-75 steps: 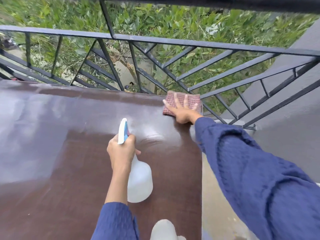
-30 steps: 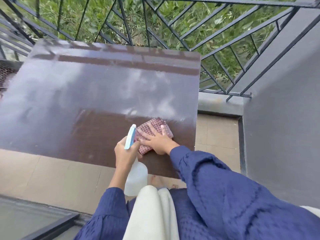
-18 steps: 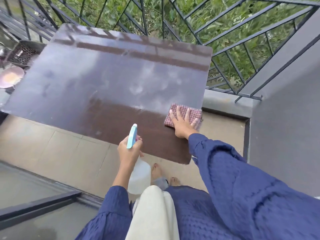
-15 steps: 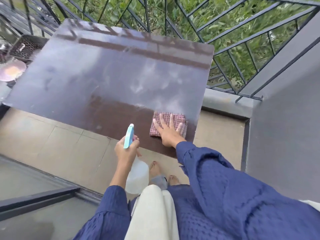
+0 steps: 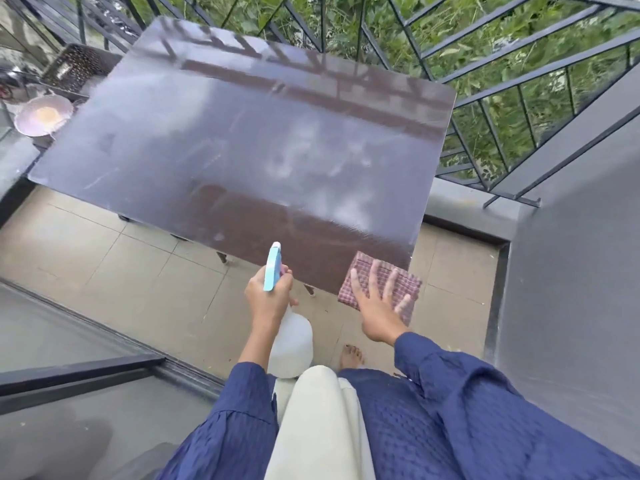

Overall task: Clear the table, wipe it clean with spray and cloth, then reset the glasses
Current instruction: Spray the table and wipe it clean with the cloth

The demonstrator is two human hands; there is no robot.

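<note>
Cloth [image 5: 379,284] overhangs the near right corner of the desk [image 5: 242,140], under the spread right hand [image 5: 377,306]. Left hand [image 5: 268,297] grips the spray bottle [image 5: 289,336]. Pulled further off the edge, the unpinched cloth could drop to the floor.

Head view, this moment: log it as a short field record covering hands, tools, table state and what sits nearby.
left hand: gripping a white spray bottle with pale blue trigger head, held off the table
right hand: fingers spread on a folded pink checked cloth at the near right corner
dark brown rectangular tabletop: no objects, hazy smears
glasses: none visible
far left: round metal dish, dark mesh tray
</note>
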